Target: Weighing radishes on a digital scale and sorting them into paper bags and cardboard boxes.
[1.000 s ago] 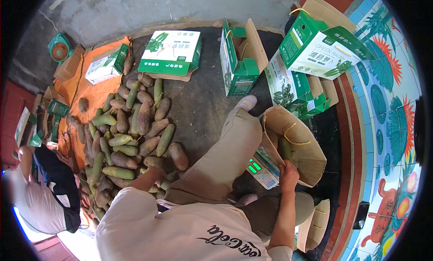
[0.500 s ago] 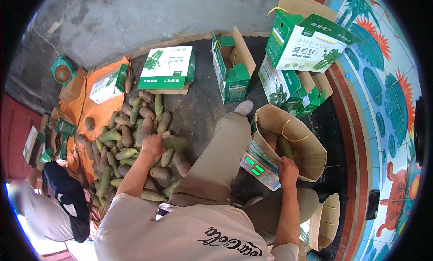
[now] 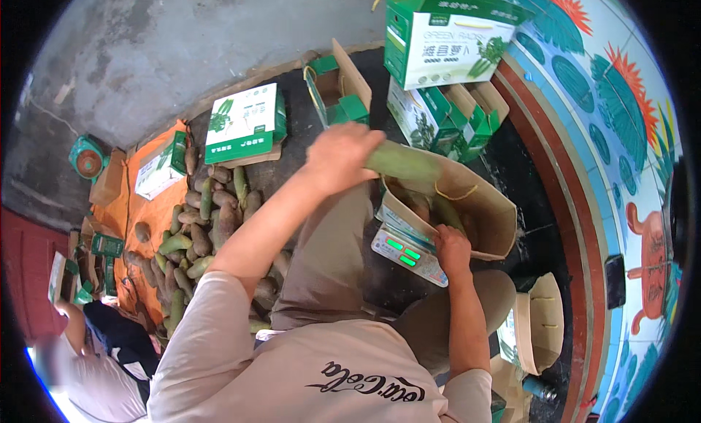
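Observation:
My left hand [image 3: 339,160] is closed around one end of a green radish [image 3: 405,164], slightly blurred, raised over the near-left side of an open cardboard box [image 3: 496,217]. My right hand [image 3: 453,249] grips the near rim of that box. Inside the box lie a few radishes [image 3: 445,212], partly hidden by its wall; a yellow cord handle [image 3: 458,191] hangs within. Beneath the box sits a scale [image 3: 410,253] with a lit green display. Left of my leg a large heap of green and brownish radishes [image 3: 201,240] covers the floor.
A closed green-and-white box [image 3: 244,123] lies beyond the heap. Open boxes [image 3: 350,94] and stacked boxes [image 3: 456,50] stand farther back. Another open box [image 3: 540,324] is at my right. A person [image 3: 109,357] is at the lower left. A tiled wall [image 3: 621,167] bounds the right.
My left hand has lifted a radish from the heap and carried it right, to above the open box. My right hand stays on the box rim. The view has shifted slightly.

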{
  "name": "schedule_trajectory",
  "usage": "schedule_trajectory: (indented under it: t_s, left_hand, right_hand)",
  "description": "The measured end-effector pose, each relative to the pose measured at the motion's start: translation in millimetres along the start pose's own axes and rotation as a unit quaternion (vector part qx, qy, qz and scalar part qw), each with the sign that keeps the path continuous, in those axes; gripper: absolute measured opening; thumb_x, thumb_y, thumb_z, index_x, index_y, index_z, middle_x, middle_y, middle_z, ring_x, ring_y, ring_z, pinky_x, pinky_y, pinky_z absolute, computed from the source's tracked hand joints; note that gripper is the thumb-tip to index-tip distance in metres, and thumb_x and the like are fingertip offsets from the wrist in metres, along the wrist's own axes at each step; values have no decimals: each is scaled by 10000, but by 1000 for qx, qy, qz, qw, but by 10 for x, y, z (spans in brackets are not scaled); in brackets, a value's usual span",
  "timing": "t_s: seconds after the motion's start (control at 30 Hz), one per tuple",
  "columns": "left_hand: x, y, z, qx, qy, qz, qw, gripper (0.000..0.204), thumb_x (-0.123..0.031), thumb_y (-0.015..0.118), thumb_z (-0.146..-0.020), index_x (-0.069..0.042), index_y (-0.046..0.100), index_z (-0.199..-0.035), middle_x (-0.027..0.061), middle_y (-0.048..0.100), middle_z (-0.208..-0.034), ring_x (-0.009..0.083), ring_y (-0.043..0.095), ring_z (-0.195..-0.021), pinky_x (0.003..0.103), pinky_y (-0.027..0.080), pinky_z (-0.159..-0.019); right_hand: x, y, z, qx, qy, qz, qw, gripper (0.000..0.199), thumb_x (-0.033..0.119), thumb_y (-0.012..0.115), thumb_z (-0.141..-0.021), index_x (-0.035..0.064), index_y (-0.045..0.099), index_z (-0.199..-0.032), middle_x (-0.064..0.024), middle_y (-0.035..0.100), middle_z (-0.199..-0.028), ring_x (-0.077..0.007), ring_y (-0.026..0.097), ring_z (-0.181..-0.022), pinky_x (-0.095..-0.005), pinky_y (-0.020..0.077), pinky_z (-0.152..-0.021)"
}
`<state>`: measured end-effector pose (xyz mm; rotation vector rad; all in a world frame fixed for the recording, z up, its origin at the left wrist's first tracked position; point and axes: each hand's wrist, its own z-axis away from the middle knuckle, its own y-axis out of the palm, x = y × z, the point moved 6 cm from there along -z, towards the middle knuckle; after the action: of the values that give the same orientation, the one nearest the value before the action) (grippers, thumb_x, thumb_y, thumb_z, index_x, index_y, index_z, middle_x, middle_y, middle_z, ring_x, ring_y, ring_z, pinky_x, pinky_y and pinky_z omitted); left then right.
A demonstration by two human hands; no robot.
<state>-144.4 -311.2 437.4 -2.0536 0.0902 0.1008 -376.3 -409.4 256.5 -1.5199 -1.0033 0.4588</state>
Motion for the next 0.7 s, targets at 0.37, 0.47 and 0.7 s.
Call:
schedule_trajectory:
  t_s: [0.37, 0.47, 0.7]
  left_hand:
    - [-162, 344, -44, -86, -42, 120, 988, 485, -107, 707, -664, -55, 549, -1120, 142, 585, -1079, 321, 550, -1006, 405, 426, -885]
    - [281, 144, 378, -140, -109, 70, 982, 413, -81, 692, -657, -22, 582, -1051, 161, 608, -1026, 330, 573, -956, 411, 451, -839]
    - [1249, 842, 2521, 74, -328, -35, 941, 351, -169, 663, -720, -68, 574, -1045, 157, 587, -979, 341, 550, -950, 409, 448, -825]
  right_hand:
    - [-34, 12, 22, 14, 8, -22, 1000, 105, 134, 608, -742, 83, 548, -811, -99, 576, -766, -295, 578, -754, -401, 472, -641]
    - [-25, -47, 3, 8, 6, -18, 1000, 161, 137, 630, -732, 82, 547, -858, -96, 568, -761, -290, 575, -752, -408, 461, -645]
    - [19, -38, -58, 9, 2, -19, 1000, 187, 125, 634, -731, 78, 569, -900, -107, 584, -785, -299, 576, -769, -402, 462, -660]
